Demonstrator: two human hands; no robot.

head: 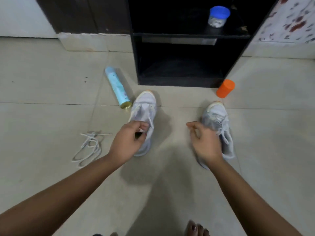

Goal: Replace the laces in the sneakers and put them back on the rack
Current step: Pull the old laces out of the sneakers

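Note:
Two pale grey sneakers lie on the tiled floor, toes pointing toward the black rack (187,35). My left hand (127,142) grips the collar of the left sneaker (144,106), fingers curled into its opening. My right hand (205,142) holds the right sneaker (215,116) at its near side, fingers curled, thumb and forefinger sticking out to the left. The right sneaker has laces threaded; the left one shows a short lace strand by its eyelets. A loose pile of white laces (89,147) lies on the floor left of my left arm.
A light blue spray can (117,86) lies on its side beside the left sneaker's toe. An orange container (225,88) lies by the rack's lower right corner. A blue-lidded jar (218,17) stands on the rack's upper shelf. My toes (196,229) show at the bottom edge.

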